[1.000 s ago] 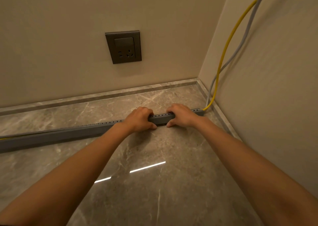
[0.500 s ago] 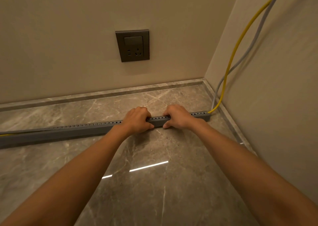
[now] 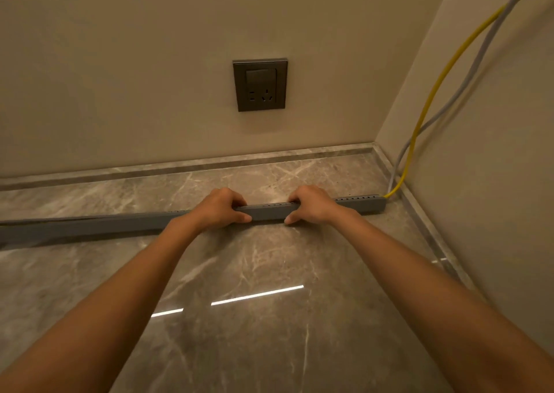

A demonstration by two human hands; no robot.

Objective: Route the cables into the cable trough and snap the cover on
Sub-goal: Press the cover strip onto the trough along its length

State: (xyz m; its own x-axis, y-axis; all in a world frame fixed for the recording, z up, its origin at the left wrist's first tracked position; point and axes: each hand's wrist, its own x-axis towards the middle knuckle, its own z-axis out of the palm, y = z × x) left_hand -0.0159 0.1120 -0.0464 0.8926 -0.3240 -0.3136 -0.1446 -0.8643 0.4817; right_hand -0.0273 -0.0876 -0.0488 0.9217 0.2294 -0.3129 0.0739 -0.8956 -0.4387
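Nearest, two bare forearms reach out over the glossy marble floor (image 3: 269, 272), where a strip of ceiling light is mirrored between them. Both end on the grey cable trough (image 3: 266, 213), which lies flat on the floor and runs from the left edge of view to the right-hand corner. The left hand (image 3: 220, 208) is clenched around it, fingers curled over the top and thumb pressed to the near face; the right hand (image 3: 311, 205) grips it the same way just to the right, with a short bare stretch of trough between them. By my reading the step in hand is snapping the cover (image 3: 277, 204) down: the perforated top strip looks seated from the hands to the right end, while toward the left the top line seems slightly lifted, though it is too dim there to be sure. The next move would likely call for shifting both hands leftward and pressing down firmly section by section, keeping the cables clear of the closing edge. Beyond the trough's right end, the yellow cable (image 3: 419, 117) and the grey cable (image 3: 467, 84) emerge and climb the right wall, so they appear already routed. Farther back a stone skirting (image 3: 209, 165) lines the wall, and a dark wall socket (image 3: 260, 84) sits above it. Nothing on the floor blocks the way.
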